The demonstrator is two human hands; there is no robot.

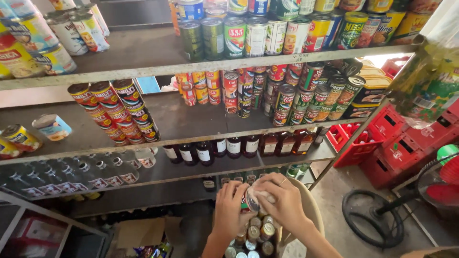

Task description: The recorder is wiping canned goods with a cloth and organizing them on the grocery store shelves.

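Below the lowest shelf of dark bottles, both hands meet over a cluster of small cans standing upright in a pale round container. The left hand curls its fingers around the side of a small can lifted just above that cluster, and the right hand closes over the same can from the other side, a ring showing on one finger; both hands grip it, and most of it is hidden between them. Above the bottle shelf, a metal shelf carries rows of red-labelled cans lying on their sides to the left and stacks of mixed cans to the right. Left of the dark bottles, a row of clear bottles lies on the same level. Right of the shelving, red crates stand on the floor, with a fan's round black base near them. A brown cardboard piece lies left of the hands.
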